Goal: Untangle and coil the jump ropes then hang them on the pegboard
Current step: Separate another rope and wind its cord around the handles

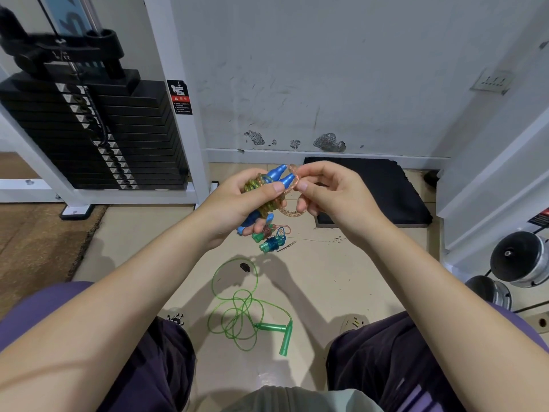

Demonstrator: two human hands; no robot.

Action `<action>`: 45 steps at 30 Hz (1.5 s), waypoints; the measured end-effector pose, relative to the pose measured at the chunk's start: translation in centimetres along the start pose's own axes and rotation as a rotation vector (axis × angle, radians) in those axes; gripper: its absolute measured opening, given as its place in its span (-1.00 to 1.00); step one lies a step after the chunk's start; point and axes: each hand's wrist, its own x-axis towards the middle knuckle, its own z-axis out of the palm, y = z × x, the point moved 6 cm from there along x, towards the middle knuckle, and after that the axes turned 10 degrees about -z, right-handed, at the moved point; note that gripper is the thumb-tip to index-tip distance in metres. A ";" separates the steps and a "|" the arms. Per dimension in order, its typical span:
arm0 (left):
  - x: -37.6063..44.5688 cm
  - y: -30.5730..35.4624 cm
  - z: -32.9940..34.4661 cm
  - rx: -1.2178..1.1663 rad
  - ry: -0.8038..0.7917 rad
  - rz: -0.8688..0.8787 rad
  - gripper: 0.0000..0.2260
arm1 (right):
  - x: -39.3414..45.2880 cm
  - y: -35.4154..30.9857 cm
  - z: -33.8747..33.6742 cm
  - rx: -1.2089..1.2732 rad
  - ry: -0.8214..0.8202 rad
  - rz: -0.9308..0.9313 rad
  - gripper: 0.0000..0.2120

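Right hand [329, 191]: fingers pinch the free orange-pink end of the braided rope [286, 190], probably to feed the last turn round the bundle. Left hand [246, 200]: fingers curled round the coil and both blue handles [279, 175], thumb pressed on top so the turns cannot spring loose. Just below the fingers, on the floor [326, 263], two small wound ropes [269, 239] (colours hard to separate). Nearer the knees, the green rope [243, 313] lies loose, uncoiled. No pegboard in view.
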 end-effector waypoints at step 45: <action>-0.1 0.5 0.3 0.611 0.248 0.184 -0.80 | -0.9 0.6 -0.2 -0.164 0.278 0.099 -0.87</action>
